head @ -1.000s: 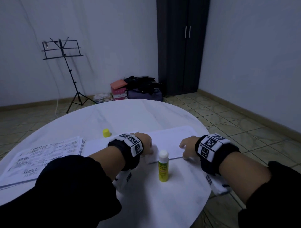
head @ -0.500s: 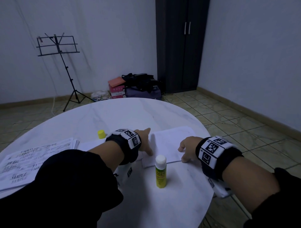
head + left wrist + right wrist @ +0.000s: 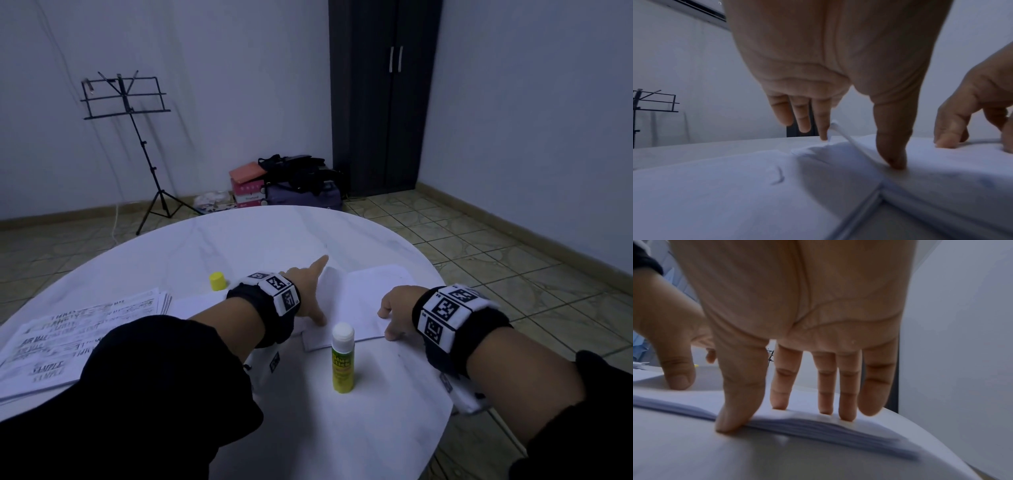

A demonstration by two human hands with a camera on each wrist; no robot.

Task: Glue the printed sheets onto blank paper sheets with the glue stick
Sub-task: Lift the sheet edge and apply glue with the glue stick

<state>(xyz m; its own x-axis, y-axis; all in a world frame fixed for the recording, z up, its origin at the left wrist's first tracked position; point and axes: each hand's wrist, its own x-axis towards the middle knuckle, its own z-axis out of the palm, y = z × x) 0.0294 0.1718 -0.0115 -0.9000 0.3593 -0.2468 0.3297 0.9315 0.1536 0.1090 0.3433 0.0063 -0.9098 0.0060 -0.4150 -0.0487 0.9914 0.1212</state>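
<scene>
A stack of blank sheets [image 3: 373,291] lies on the round white table [image 3: 267,240]. My left hand [image 3: 317,291] is at the stack's left edge. Its thumb [image 3: 892,155] presses down on the paper while its straight fingertips [image 3: 823,133] tip the top sheet's edge [image 3: 840,131] upward. My right hand [image 3: 388,315] lies on the stack's near right part, fingers [image 3: 825,399] straight on top and thumb [image 3: 735,410] against the near edge. The glue stick [image 3: 342,363] stands upright between my wrists, its yellow cap [image 3: 217,281] off to the left. Printed sheets [image 3: 68,335] are piled at far left.
Another blank sheet [image 3: 195,305] lies between the printed pile and the stack. The table's right edge [image 3: 442,342] runs just beyond my right wrist. On the floor behind are a music stand [image 3: 126,102], bags and boxes [image 3: 284,185] and a dark wardrobe [image 3: 383,96].
My left index finger has straightened and the top sheet's left edge has come up against my fingertips. The right hand has stayed on the stack. The head view has shifted slightly.
</scene>
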